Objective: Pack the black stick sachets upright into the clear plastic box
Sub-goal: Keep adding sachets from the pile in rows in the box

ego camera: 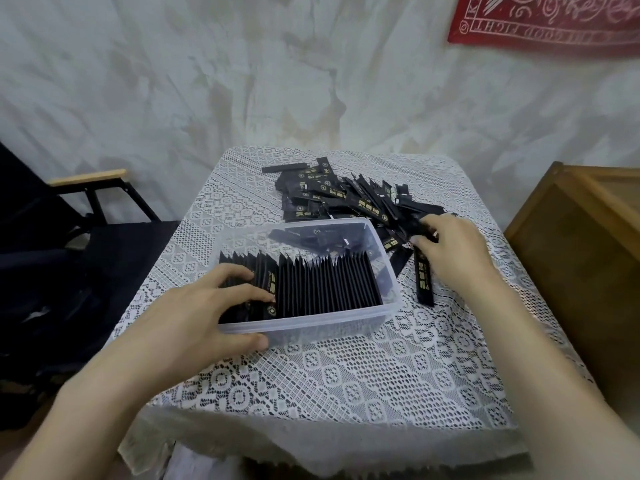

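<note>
A white lace cloth (346, 382) covers the table, where the clear plastic box (311, 324) holds a row of black stick sachets (329, 285) on end (a few lie flat at its far side). The left hand (194, 317) lays flat fingers on the row, thumb outside the box's near wall, likely bracing both. The right hand (446, 247) curls into the loose pile (346, 195) just past the box's far right corner, too blurred to tell whether it grips any.

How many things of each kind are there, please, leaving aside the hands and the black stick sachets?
Clear plastic box: 1
White lace-covered table: 1
Black chair with wooden armrest: 1
Brown wooden cabinet: 1
Red printed cloth: 1
Total: 5
</note>
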The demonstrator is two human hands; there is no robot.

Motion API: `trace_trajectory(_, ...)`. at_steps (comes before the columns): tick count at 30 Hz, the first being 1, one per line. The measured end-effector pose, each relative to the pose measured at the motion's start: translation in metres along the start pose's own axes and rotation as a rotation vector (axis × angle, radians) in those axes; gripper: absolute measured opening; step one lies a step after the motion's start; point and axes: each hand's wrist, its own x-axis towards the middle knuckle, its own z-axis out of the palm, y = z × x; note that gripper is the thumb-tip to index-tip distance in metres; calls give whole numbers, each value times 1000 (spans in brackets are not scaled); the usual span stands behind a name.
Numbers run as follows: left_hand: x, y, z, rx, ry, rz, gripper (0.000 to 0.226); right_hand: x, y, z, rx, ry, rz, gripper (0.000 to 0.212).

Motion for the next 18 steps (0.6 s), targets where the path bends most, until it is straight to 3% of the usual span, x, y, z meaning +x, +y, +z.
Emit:
trace_trajectory(4,5,2,-2,-2,-31,-14,57,-7,-3,-8,205,42,76,15)
trace_trajectory(7,9,5,-1,2,-26,-22,56,-17,2,-18,536,-141,220,8)
trace_trajectory(11,11,5,4,6,16,-13,57,-33,5,-15,658,-352,307,9)
trace_trajectory(14,10,2,8,-16,57,-1,58,-35,2,-2,568,-335,322,19)
trace_trajectory(18,7,-1,10,-26,86,9,56,-34,-6,-4,87,-263,278,32)
